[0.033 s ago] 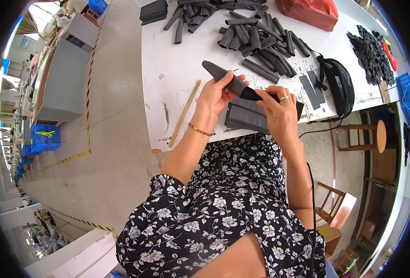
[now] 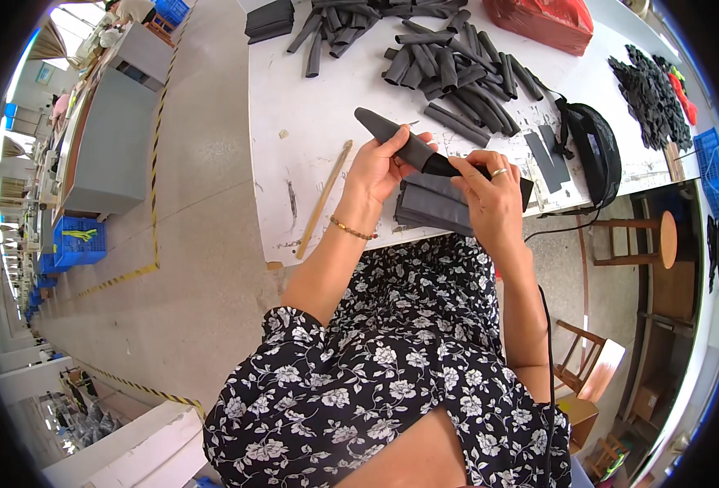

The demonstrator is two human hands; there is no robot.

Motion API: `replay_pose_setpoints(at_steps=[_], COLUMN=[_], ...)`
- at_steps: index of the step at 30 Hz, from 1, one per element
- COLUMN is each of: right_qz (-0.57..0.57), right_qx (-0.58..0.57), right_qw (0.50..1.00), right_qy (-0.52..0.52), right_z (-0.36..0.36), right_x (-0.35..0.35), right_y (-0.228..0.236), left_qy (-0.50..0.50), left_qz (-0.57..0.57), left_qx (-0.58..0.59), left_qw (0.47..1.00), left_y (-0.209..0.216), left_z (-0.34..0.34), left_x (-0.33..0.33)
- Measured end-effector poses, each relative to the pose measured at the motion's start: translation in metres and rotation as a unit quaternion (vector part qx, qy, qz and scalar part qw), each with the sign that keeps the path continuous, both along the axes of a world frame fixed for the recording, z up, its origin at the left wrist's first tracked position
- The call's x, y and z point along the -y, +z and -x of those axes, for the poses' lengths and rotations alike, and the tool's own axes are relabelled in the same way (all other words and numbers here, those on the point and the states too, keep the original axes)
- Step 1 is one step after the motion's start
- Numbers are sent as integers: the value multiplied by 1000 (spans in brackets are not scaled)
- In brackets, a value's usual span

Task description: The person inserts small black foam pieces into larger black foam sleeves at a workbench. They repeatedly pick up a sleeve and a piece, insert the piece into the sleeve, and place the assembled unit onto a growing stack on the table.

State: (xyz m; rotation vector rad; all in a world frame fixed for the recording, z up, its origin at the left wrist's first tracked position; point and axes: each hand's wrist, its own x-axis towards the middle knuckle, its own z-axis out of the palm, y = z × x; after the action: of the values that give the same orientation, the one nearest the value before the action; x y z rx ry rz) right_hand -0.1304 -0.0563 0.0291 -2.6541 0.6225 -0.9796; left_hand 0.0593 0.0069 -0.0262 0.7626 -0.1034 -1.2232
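Between my two hands runs a dark grey fabric tube (image 2: 380,124), raised over the table's near edge and slanting down to the right. My left hand (image 2: 382,165) is closed round its middle, the thumb on top and the rounded end sticking out beyond it. My right hand (image 2: 492,192) pinches the blacker end of the tube, with thumb and fingers pressed together. Part of that end is hidden behind the fingers. Just below the hands, a stack of flat dark fabric pieces (image 2: 433,205) lies at the table edge, partly covered by my right hand.
A pile of rolled dark tubes (image 2: 449,69) covers the table's far middle. Around it are a wooden stick (image 2: 324,199), a black pouch (image 2: 591,150) with a cable, flat dark strips (image 2: 548,159), a red bag (image 2: 542,23) and a scrap heap (image 2: 651,96). A stool (image 2: 667,238) stands at right.
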Motion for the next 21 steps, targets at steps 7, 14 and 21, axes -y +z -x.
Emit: replay_pose_setpoints(at_steps=[7, 14, 21], right_qz=[63, 78, -6], right_qx=[-19, -18, 43], right_qw=[998, 996, 998], right_qy=[-8, -28, 42], right_z=[0, -9, -18], right_x=[1, -11, -33], right_y=[-1, 1, 4], left_qy=[-15, 83, 42], left_qz=[23, 74, 207], left_qx=[23, 94, 138], left_qw=[999, 989, 968], left_y=[4, 25, 36], left_z=[4, 36, 45], left_x=[-7, -14, -20])
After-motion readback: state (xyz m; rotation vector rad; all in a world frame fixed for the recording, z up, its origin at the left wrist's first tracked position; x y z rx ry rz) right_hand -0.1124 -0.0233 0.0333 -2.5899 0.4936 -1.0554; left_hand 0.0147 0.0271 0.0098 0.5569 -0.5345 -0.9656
